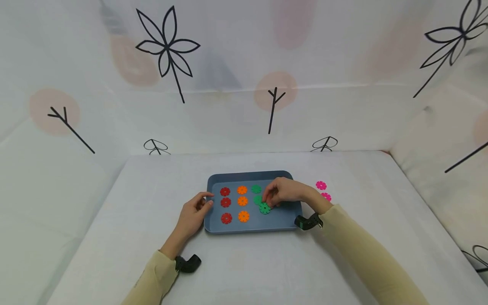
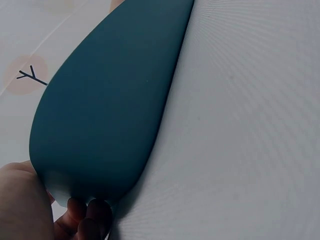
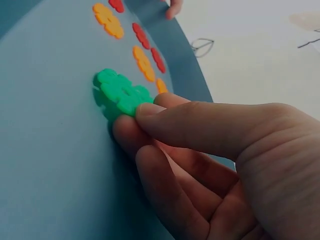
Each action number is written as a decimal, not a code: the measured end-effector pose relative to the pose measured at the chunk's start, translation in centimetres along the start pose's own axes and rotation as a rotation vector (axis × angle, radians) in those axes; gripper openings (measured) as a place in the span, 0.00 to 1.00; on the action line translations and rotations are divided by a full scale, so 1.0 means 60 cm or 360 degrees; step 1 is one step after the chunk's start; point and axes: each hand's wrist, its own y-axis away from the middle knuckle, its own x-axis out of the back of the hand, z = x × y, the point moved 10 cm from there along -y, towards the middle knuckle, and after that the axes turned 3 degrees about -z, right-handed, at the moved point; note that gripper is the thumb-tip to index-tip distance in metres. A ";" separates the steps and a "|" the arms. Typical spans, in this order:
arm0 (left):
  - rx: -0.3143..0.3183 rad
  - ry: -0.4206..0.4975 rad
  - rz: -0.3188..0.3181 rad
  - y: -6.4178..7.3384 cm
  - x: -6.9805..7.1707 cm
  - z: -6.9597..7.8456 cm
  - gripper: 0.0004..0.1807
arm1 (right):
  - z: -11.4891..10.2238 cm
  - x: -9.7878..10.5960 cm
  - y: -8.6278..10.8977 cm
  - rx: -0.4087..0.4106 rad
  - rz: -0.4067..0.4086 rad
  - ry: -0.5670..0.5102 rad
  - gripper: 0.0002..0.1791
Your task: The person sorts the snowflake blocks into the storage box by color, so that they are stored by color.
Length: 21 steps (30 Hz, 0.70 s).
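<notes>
Nearest, left hand [image 1: 192, 214] at the tray's left end, forearm slanting in from below, fingers bent around the rim, seemingly steadying it. Tray [image 1: 251, 231] flat on the tabletop [image 1: 236, 271]. Inside, left to right: three red discs [image 1: 226, 218] in a column, then three orange discs [image 1: 243, 216]; both columns look finished. The third column: held disc [image 1: 264, 208], green, at the near end, tilted just above the tray floor, its shadow beneath; not yet set down. Right hand [image 1: 284, 191] comes across from the right, wrist bent, thumb and forefinger pinching that disc by its edge, other fingers curled loosely below. Beyond it, two green discs [image 1: 256, 189] already lie down. Outside the tray, past the right forearm, two pink discs [image 1: 321, 185] show, apparently still to be placed; any others hidden by the arm, cannot tell.
</notes>
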 end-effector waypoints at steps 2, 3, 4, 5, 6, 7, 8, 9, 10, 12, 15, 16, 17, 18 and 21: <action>0.0003 0.0000 -0.0002 0.000 0.000 0.000 0.11 | 0.000 -0.001 0.000 0.0011 -0.0011 -0.0004 0.07; 0.0003 0.0000 -0.0003 0.000 0.000 0.000 0.11 | -0.001 -0.001 0.000 0.0018 -0.0016 -0.0008 0.07; 0.0008 0.0004 -0.0003 0.000 0.000 -0.001 0.11 | -0.002 -0.001 0.000 0.0032 -0.0021 -0.0012 0.06; 0.0011 0.0006 -0.0003 0.000 0.000 -0.001 0.11 | -0.002 -0.002 0.000 0.0036 -0.0028 -0.0020 0.06; 0.0012 0.0011 -0.0002 0.000 0.000 -0.001 0.11 | -0.003 -0.002 0.000 0.0048 -0.0035 -0.0026 0.06; 0.0016 0.0013 0.0000 0.000 0.000 -0.002 0.11 | -0.005 -0.003 0.000 0.0056 -0.0040 -0.0031 0.05; 0.0015 0.0015 0.0002 0.000 0.000 -0.002 0.11 | -0.006 -0.003 0.000 0.0063 -0.0047 -0.0034 0.05; 0.0014 0.0015 0.0003 0.000 0.000 -0.002 0.11 | -0.007 -0.004 0.001 0.0070 -0.0053 -0.0031 0.05; 0.0012 0.0019 0.0004 -0.001 0.001 -0.002 0.11 | -0.008 -0.004 0.001 0.0075 -0.0062 -0.0028 0.05; 0.0005 0.0021 0.0000 -0.001 0.000 -0.002 0.11 | -0.009 -0.005 0.001 0.0077 -0.0071 -0.0012 0.05; 0.0000 0.0023 -0.0010 0.000 -0.001 -0.002 0.11 | -0.008 -0.005 0.001 0.0068 -0.0079 0.0006 0.06; 0.0000 0.0025 -0.0010 0.000 -0.001 -0.002 0.11 | -0.008 -0.006 0.001 0.0068 -0.0081 -0.0001 0.07; 0.0001 0.0025 -0.0010 -0.001 -0.001 -0.003 0.11 | -0.007 -0.006 0.001 0.0071 -0.0082 -0.0010 0.07; 0.0000 0.0026 -0.0011 -0.001 -0.001 -0.003 0.11 | -0.007 -0.006 0.000 0.0075 -0.0084 -0.0022 0.08; -0.0006 0.0021 -0.0007 -0.002 0.000 -0.004 0.11 | -0.008 -0.007 -0.001 0.0096 -0.0097 -0.0068 0.10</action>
